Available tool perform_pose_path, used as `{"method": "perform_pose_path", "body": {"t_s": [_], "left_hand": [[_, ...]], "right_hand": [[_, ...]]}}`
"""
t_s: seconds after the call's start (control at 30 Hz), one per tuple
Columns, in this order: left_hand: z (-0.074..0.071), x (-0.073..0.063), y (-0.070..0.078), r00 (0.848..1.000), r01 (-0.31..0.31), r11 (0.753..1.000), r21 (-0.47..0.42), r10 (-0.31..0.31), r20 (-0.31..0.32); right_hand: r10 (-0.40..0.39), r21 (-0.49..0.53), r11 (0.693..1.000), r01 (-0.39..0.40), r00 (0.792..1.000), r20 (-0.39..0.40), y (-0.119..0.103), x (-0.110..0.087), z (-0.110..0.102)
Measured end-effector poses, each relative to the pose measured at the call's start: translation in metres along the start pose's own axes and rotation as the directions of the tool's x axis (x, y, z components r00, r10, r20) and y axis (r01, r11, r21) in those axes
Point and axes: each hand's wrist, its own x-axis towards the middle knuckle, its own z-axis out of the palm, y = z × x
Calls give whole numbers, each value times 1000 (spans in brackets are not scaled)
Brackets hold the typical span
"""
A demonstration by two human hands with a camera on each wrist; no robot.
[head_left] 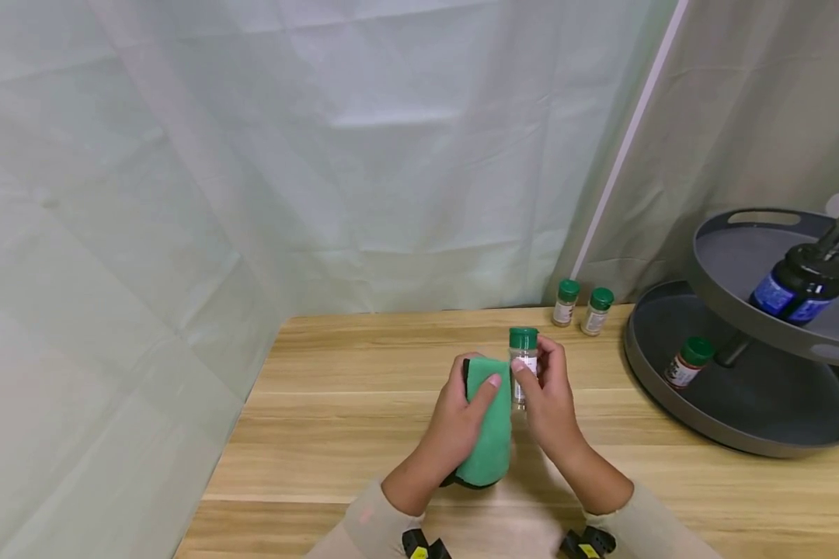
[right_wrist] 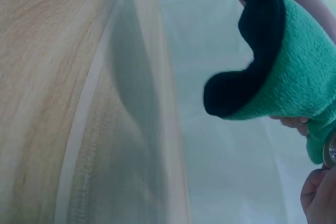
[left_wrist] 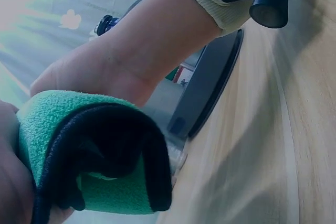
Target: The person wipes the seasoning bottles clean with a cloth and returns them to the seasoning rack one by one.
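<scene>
Left hand (head_left: 454,423): fingers clamped on green cloth (head_left: 491,427); right hand (head_left: 554,400): fingers clamped on green-capped jar (head_left: 523,357), upright, just beside the cloth; both held above the worktop (head_left: 349,442); two similar jars (head_left: 565,304) stand behind.

green cloth (head_left: 490,435) | black-edged, folded over, held raised || clear jar (head_left: 526,358) | green-capped, upright, beside cloth

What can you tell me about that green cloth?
The cloth is bright green, with a fuzzy, towel-like surface and dark edging. It is folded over into a soft, open-ended loop, standing lengthwise and raised off the table. The left hand grips it, thumb pressed on its green face. Its upper edge sits right by the jar; whether they touch is hard to tell.
</scene>
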Motion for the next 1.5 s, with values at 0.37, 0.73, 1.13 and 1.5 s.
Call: {"method": "perform_pose_path", "body": {"t_s": [0.37,0.73,1.13,1.5], "left_hand": [[1,2,2,994,65,996,58,-69,79],[4,0,-1,981,126,992,-1,-125,147],[5,-1,0,989,83,996,-21,-80,125],[-1,4,1,987,154,957,-247,-161,-9]], "right_hand": [[-101,11,995,102,992,-74,-4,6,-11],[-120,125,984,128,990,-69,-6,11,-17],[-118,213,969,127,991,-56,-6,15,-17],[-86,201,975,91,996,-37,-7,17,-19]]}}
